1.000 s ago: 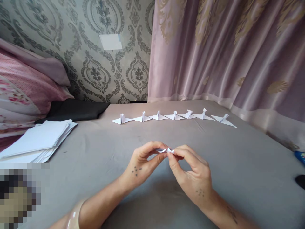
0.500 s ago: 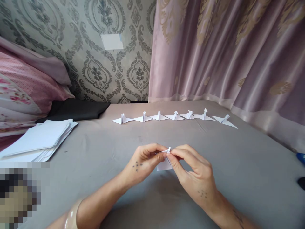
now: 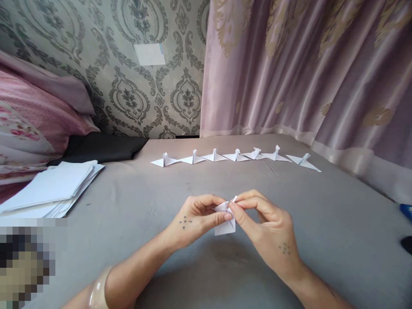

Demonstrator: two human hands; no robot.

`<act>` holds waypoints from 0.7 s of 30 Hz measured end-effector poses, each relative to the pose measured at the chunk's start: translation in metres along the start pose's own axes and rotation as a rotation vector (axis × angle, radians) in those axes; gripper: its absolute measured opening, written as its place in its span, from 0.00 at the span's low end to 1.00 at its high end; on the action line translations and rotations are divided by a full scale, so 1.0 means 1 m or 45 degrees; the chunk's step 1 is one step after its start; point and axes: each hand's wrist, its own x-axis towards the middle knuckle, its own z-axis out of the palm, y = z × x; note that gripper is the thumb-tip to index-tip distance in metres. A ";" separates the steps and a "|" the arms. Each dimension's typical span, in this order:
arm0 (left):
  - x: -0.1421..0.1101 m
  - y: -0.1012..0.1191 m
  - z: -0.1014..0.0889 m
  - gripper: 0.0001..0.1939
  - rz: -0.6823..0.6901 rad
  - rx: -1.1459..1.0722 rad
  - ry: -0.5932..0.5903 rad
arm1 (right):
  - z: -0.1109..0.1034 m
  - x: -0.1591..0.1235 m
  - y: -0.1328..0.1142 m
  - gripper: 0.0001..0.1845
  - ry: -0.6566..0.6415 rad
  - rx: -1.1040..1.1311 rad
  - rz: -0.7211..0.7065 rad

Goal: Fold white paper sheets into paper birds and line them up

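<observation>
Both hands meet above the grey sheet [image 3: 322,223] at the centre of the view. My left hand [image 3: 196,219] pinches a small folded white paper piece [image 3: 225,219] from the left, thumb pressed on its face. From the right, my right hand [image 3: 270,229] grips the paper's upper tip between thumb and forefinger. The lower part of the paper hangs down between the two hands. A row of several finished folded paper figures [image 3: 236,157] stands farther back on the sheet.
A stack of white paper sheets [image 3: 51,189] lies at the left. Behind it are a black cloth [image 3: 103,148] and pink bedding [image 3: 35,116]. A pink curtain [image 3: 305,73] hangs at the right and patterned wallpaper at the back. Blue and dark objects [image 3: 406,227] sit at the right edge.
The folded paper has turned and opened downward, so more of it shows between the fingers. My right hand has shifted slightly right and its fingertips now hold the upper tip.
</observation>
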 end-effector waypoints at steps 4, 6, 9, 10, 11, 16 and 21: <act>0.002 -0.002 0.002 0.08 0.017 -0.052 0.056 | 0.001 -0.001 0.001 0.07 0.003 -0.001 0.003; 0.003 -0.002 0.003 0.09 0.028 -0.043 0.058 | 0.001 -0.001 0.002 0.07 -0.013 0.007 0.004; 0.002 -0.001 0.004 0.09 0.035 0.004 0.065 | 0.002 -0.002 0.003 0.07 -0.027 0.013 0.050; 0.002 -0.001 0.004 0.09 0.032 0.023 0.066 | 0.002 -0.003 0.003 0.06 -0.013 0.012 0.075; 0.002 -0.002 0.004 0.09 0.032 0.042 0.067 | 0.003 -0.004 0.004 0.06 0.009 0.014 0.103; 0.000 -0.005 0.002 0.10 0.057 0.136 0.053 | 0.004 -0.004 0.007 0.09 0.084 0.057 0.155; 0.000 -0.005 0.005 0.13 0.069 0.192 0.154 | -0.002 0.004 0.005 0.13 -0.137 0.158 0.293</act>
